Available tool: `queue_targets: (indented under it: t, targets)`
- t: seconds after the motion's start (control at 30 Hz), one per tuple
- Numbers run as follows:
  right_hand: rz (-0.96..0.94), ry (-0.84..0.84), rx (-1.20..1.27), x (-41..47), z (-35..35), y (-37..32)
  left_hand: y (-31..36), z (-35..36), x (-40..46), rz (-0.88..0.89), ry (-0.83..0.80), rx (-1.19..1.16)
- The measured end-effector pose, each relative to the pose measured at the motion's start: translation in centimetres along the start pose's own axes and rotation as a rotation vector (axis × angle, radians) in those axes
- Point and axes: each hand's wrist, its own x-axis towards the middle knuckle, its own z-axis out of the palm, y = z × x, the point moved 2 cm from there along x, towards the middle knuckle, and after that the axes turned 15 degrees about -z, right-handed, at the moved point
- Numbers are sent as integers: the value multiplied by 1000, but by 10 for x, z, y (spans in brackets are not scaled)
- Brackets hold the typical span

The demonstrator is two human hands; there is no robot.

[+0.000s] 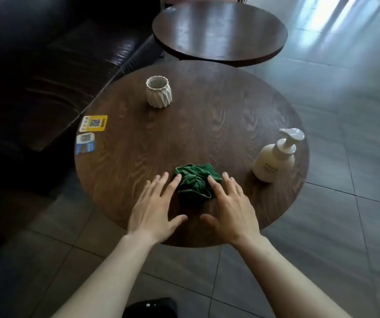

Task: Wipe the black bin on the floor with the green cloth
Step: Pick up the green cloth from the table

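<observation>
A crumpled green cloth (194, 180) lies on the near part of a round dark wooden table (230, 115). My left hand (154, 210) is spread flat just left of the cloth, its fingertips at the cloth's edge. My right hand (230, 207) is spread on the right side, fingers straight and lying over the cloth's right edge. Neither hand grips the cloth. No black bin can be made out on the floor; only a dark shape (150, 308) shows at the bottom edge, and I cannot tell what it is.
On the table stand a white faceted cup (159, 91) at the back left and a cream pump bottle (273, 157) at the right. Two QR stickers (90, 131) sit at the left rim. A second round table (218, 31) stands behind, a dark leather sofa (35, 65) to the left, grey tiled floor (344, 203) around.
</observation>
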Motion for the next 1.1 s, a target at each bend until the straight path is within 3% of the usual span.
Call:
queue_targets:
  t: [0.27, 0.43, 0.8, 1.1]
  targets:
    - [-173, -7, 10, 50, 21, 35, 23, 35, 48, 94, -48, -105]
    - [-205, -16, 82, 58, 31, 31, 30, 39, 49, 36, -33, -153]
    - [-151, 273, 155, 14, 5, -5, 31, 7, -9, 70, 97, -262]
    - [-212, 493, 206, -89, -17, -98, 1, -46, -132, 137, 135, -382]
